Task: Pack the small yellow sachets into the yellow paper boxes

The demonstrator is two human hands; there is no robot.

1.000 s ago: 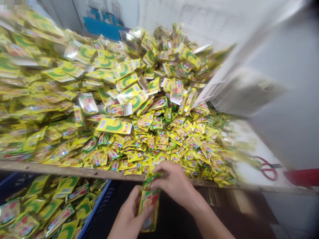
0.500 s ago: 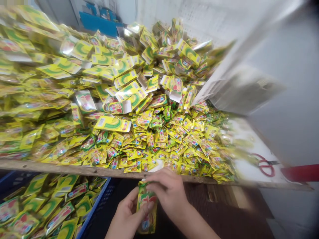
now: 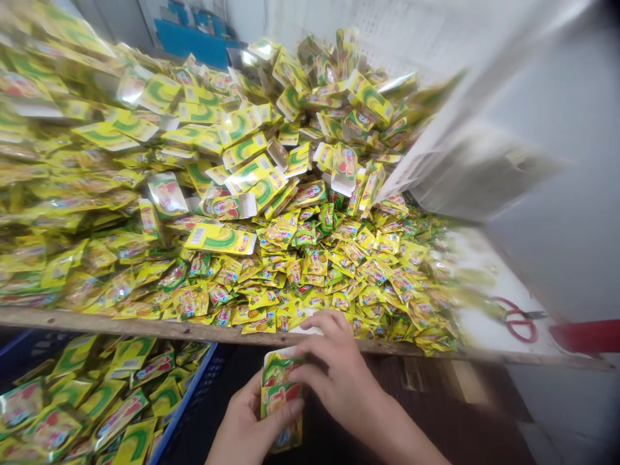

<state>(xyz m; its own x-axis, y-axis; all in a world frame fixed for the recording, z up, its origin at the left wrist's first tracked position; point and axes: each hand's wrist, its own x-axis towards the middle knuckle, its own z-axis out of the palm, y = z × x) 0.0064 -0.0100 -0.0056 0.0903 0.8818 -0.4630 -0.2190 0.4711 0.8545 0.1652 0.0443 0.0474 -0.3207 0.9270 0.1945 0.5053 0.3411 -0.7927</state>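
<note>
Left hand [image 3: 252, 416]: clamped on one yellow-green carton [image 3: 272, 394], thumb across its front. Right hand [image 3: 339, 361]: at the carton's upper end, fingers bent; whether they pinch it, cannot tell. Carton: upright, just in front of the table edge [image 3: 145, 328]. Beyond: small sachets [image 3: 372, 271], heaped; cartons piled behind. Lower left: blue crate [image 3: 196, 378], packs inside. Right: red-handled scissors [image 3: 523, 329].

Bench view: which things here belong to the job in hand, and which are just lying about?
Seem part of it:
pack in the left hand, right hand at its top
small sachets
loose cartons
filled blue crate

Probably just lying about:
red-handled scissors
blue object at the back
</note>
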